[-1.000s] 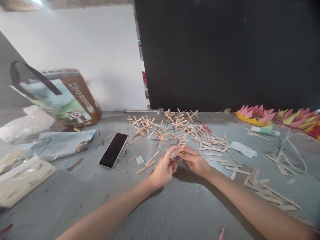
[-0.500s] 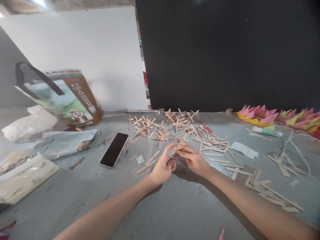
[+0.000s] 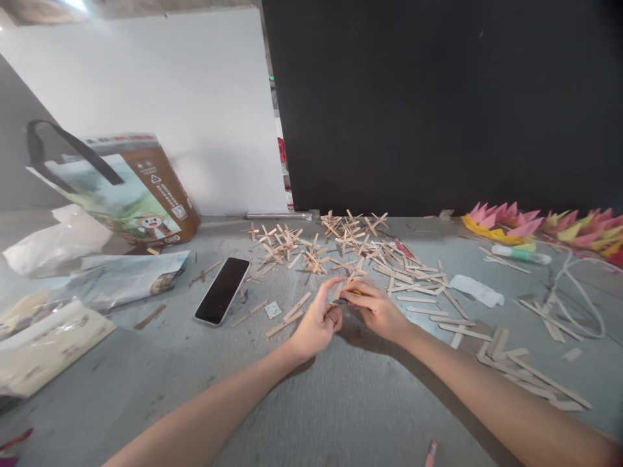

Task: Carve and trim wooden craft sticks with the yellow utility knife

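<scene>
Close together above the middle of the grey table, my left hand [image 3: 318,322] and my right hand [image 3: 378,312] are both closed, fingertips almost meeting. A small yellow tool with a dark grey end, which looks like a utility knife [image 3: 358,293], is gripped in my right hand, its end pointing at the left fingers. My left thumb and fingers pinch a short wooden craft stick [image 3: 337,293], mostly covered by the hands. Just beyond them lie many craft sticks joined into star shapes [image 3: 316,258]. Loose craft sticks [image 3: 418,310] spread out to the right.
A phone [image 3: 222,292] lies left of my hands, near a brown printed bag [image 3: 146,194] and plastic packets [image 3: 126,279]. Rightward are a glue stick [image 3: 520,253], a white cable [image 3: 579,285] and pink and yellow paper crowns [image 3: 506,224]. Panels stand behind the table [image 3: 311,415].
My hands stay in nearly the same place. The dark end of the tool shifts very slightly between the fingers.
</scene>
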Motion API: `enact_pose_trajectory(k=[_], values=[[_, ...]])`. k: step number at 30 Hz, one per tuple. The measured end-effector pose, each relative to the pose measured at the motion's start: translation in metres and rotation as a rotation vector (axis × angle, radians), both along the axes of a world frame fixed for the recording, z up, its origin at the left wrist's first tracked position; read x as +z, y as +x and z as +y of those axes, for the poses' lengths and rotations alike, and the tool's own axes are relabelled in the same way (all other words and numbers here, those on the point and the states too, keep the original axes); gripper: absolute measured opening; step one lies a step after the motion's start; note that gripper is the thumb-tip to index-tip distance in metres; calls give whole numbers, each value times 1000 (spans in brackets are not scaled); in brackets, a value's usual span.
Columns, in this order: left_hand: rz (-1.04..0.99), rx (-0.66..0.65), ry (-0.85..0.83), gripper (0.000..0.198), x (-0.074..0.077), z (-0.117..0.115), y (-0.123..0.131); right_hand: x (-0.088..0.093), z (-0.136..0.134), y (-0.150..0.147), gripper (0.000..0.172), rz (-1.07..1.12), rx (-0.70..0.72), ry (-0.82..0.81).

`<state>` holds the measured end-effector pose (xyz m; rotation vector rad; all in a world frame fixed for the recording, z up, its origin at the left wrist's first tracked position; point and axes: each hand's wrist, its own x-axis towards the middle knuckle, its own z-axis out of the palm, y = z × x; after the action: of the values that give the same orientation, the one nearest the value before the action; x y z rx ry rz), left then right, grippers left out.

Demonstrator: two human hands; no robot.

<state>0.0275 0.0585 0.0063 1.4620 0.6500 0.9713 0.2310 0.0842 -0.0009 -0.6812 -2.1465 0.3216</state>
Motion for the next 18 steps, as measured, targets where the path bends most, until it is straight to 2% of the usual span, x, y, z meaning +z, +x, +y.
enact_pose_trajectory(k=[9, 18], values=[[21, 10, -25, 57, 7, -3, 0, -3, 1, 1, 40, -9, 3, -14], [11, 12, -22, 56, 3, -1, 0, -1, 0, 0, 40, -24, -20, -8]])
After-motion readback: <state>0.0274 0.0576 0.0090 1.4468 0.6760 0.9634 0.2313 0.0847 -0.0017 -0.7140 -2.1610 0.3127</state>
